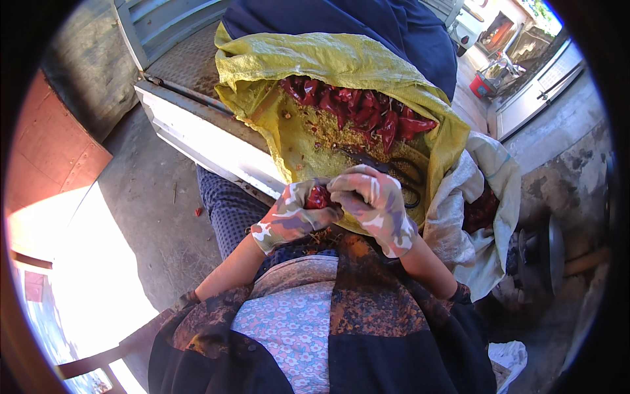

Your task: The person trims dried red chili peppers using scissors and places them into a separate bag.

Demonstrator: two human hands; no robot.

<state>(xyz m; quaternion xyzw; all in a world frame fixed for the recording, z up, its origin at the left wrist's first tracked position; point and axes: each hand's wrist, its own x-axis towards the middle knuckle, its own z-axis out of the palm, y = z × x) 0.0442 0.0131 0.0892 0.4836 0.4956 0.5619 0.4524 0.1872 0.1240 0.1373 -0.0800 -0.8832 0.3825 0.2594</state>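
Note:
My left hand [295, 212], in a camouflage-patterned glove, holds a dried red chili pepper [318, 197] between thumb and fingers. Close against it on the right is my right hand [376, 204] in a matching glove, fingers curled near the pepper's end; whether it grips anything is hidden. Just beyond both hands lies a yellow woven sack [295, 147], its mouth spread wide. A heap of red chili peppers [359, 108] rests in it, with pale seeds [339, 133] scattered below. A pair of black-handled scissors [411, 172] lies on the sack beside my right hand.
A white woven sack [455, 212] holding red peppers stands at the right. The lowered metal side panel [211, 138] of a truck bed runs left of the yellow sack. Dark blue cloth [344, 19] lies behind. A round metal object [555, 256] is at the far right.

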